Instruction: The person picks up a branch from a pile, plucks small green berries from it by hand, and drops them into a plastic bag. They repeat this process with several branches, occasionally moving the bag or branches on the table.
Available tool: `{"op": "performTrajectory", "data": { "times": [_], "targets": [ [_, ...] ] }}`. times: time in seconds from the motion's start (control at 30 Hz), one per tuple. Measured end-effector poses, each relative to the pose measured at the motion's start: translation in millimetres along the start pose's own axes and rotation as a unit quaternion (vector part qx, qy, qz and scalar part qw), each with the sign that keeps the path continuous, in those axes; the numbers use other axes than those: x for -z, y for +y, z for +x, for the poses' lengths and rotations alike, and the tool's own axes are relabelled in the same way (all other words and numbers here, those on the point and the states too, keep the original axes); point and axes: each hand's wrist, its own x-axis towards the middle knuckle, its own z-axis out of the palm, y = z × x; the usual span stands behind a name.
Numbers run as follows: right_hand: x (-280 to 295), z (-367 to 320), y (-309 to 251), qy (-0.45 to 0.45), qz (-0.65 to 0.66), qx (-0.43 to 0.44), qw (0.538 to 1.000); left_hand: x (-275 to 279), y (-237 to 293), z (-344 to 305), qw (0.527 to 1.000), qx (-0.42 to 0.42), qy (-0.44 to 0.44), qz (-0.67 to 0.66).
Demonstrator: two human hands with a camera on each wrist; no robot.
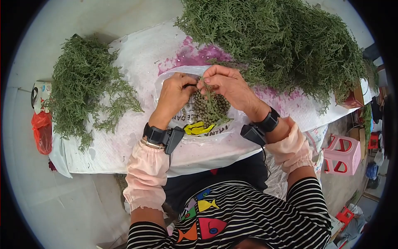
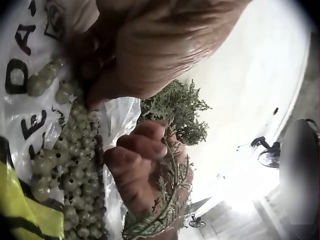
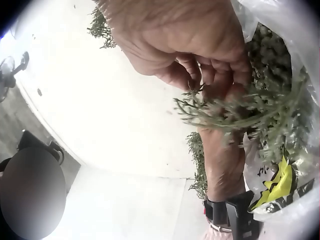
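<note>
Small round green beads [image 1: 202, 108] fill an opened clear plastic bag [image 1: 166, 79] with black print and a yellow patch. My right hand [image 1: 230, 85] pinches a green leafy sprig [image 1: 214, 108], which hangs down over the beads; the sprig [image 2: 172, 192] curves past that hand in the left wrist view. At the bag's upper left, my left hand [image 1: 176, 92] is bent down with its fingertips at the beads [image 2: 77, 165]. What its fingertips hold, if anything, is hidden in the left wrist view.
A large heap of green sprigs [image 1: 282, 41] covers the upper right of the white-covered table [image 1: 141, 45], and a smaller pile [image 1: 78, 83] lies at left. Purple stains mark the cover. A red bag [image 1: 42, 128] hangs beyond the left edge; a pink stool [image 1: 343, 154] stands at right.
</note>
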Motion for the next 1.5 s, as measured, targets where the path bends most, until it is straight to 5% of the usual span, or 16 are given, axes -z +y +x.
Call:
{"op": "performTrajectory", "data": {
  "times": [0.2, 0.3, 0.5, 0.63, 0.73, 0.77, 0.87, 1.0, 1.5],
  "targets": [
    [-1, 0, -1, 0.009, -0.033, -0.007, 0.999, 2, -2, -1, 0.998, 0.046, 0.019, -0.050],
    [0, 0, 3, -0.001, -0.142, 0.077, 0.987, 4, 8, -5, 0.999, 0.038, 0.007, -0.004],
    [2, 0, 1, 0.002, -0.112, 0.049, 0.992, 3, -1, -6, 0.999, 0.021, 0.002, 0.027],
    [0, -1, -3, -0.005, -0.096, 0.040, 0.995, 5, 4, -6, 0.992, 0.014, 0.064, -0.105],
    [-1, -2, -3, 0.003, -0.118, 0.044, 0.992, 11, 15, -6, 0.902, 0.202, 0.028, -0.381],
    [0, -2, -1, 0.011, -0.158, 0.073, 0.985, 12, 16, -6, 0.902, 0.201, 0.028, -0.380],
    [0, -1, 2, 0.028, -0.236, 0.130, 0.963, 12, 20, -6, 0.799, 0.218, -0.018, -0.560],
    [-2, -2, 2, 0.028, -0.247, 0.156, 0.956, 7, 17, -8, 0.751, 0.225, -0.037, -0.620],
    [-8, -7, -1, 0.051, -0.269, 0.180, 0.945, 6, 17, -8, 0.716, 0.224, -0.024, -0.661]
  ]
}}
